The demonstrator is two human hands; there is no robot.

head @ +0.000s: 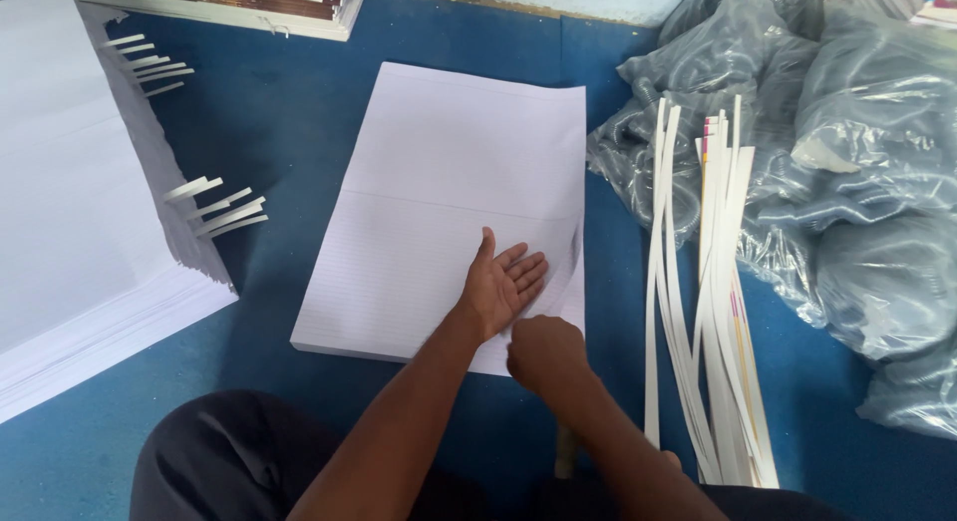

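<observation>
While strips (713, 302) lie beside — hands (503, 287) press paper (439, 182).

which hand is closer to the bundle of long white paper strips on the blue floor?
Right. The right hand, fist-like at the ruled paper stack's near right corner, sits just left of the white paper strips; the left hand lies flat on the stack, farther left.

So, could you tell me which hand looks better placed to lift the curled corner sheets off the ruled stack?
Probably the right hand: it is closed at the curled corner of the ruled paper stack. The left hand lies flat, palm down, pressing the sheets, so it suits holding the stack.
</observation>
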